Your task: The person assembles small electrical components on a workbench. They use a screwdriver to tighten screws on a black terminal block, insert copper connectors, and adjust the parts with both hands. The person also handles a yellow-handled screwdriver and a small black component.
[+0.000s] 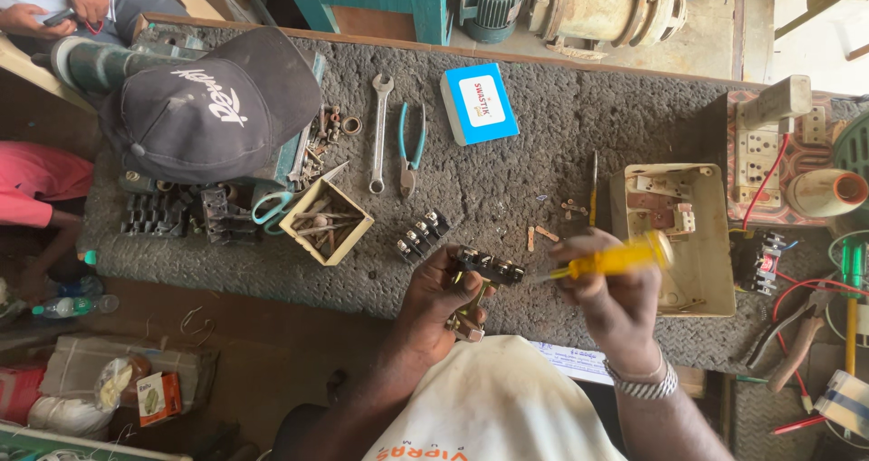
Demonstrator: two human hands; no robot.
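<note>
A: State the position of each hand.

B: The left hand [444,300] holds a black terminal block with metal screws [487,266] over the near table edge, fingers curled around it. The right hand [611,298] is clenched on a yellow-handled screwdriver [608,261], tip at the block.

A: Which packages are there?

B: A blue rectangular box with a white label [480,103] lies at the far side of the grey textured mat [543,135], right of the blue-handled pliers [410,146]. An open tan cardboard box of screws [325,221] sits left of the block.
</note>
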